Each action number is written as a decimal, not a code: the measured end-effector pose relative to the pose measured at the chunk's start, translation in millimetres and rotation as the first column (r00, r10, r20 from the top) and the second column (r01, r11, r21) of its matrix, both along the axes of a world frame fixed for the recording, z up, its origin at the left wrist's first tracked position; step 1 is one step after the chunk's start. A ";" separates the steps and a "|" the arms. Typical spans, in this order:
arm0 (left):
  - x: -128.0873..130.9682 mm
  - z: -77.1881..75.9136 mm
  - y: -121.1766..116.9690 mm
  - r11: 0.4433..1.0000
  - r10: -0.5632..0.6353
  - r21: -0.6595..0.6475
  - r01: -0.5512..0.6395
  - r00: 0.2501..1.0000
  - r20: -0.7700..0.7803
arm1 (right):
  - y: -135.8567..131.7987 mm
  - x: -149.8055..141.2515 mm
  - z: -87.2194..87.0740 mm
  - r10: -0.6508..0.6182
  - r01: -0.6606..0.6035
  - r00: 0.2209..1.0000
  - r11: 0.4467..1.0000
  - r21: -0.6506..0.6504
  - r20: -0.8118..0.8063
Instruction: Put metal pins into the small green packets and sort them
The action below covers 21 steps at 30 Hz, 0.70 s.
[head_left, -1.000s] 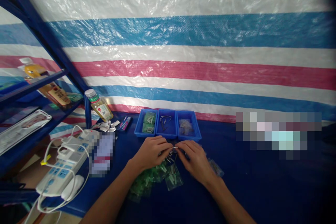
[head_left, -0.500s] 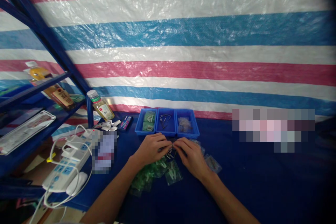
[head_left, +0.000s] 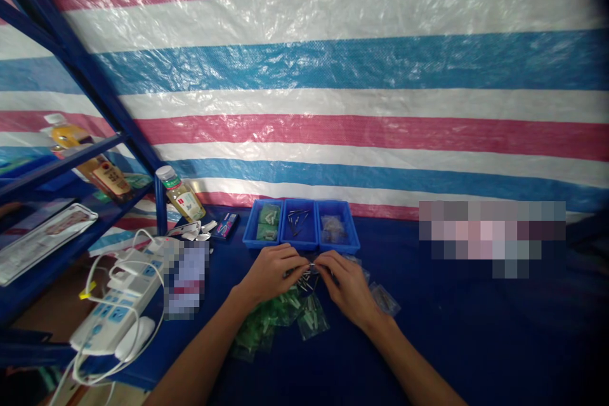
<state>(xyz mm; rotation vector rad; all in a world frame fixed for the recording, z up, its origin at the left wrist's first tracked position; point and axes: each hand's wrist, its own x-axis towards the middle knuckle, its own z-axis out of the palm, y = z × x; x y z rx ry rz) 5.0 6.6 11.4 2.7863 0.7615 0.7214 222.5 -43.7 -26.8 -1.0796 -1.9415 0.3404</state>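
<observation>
My left hand [head_left: 276, 271] and my right hand [head_left: 346, 282] meet fingertip to fingertip in front of the blue bins. Between their pinched fingers is a small shiny metal piece [head_left: 312, 264], too small to make out exactly. Below the fingers lies a pile of thin metal pins [head_left: 305, 283], partly hidden by my left hand. Green plastic bags [head_left: 259, 325] are heaped under my left wrist. A clear bag with pale pieces [head_left: 313, 318] lies between my forearms. Beside my right wrist rests another small clear bag [head_left: 384, 300].
Three joined blue bins [head_left: 300, 243] hold green packets, dark metal pins and clear packets. At the left are a drink bottle [head_left: 183, 196], a small box [head_left: 225, 226], a power strip [head_left: 111, 311] with white cables, and a blue shelf frame [head_left: 114, 111]. A striped sheet [head_left: 333, 63] hangs behind.
The view has shifted slightly. Both hands keep almost the same pose, still pinching at the small metal piece above the pins.
</observation>
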 end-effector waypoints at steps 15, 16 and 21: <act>-1.7 -1.6 1.8 1.000 -0.002 0.025 0.001 0.999 0.039 | -0.1 2.3 1.0 -0.007 0.007 1.000 0.999 -0.051 0.011; -1.8 -1.6 1.9 1.000 -0.002 0.024 0.001 0.999 0.044 | -0.3 2.7 1.3 -0.006 0.007 1.000 0.998 -0.056 0.009; -2.2 -2.0 2.1 1.000 0.007 0.028 -0.009 0.999 0.052 | -1.4 3.7 1.1 -0.017 0.018 1.000 0.998 -0.054 0.004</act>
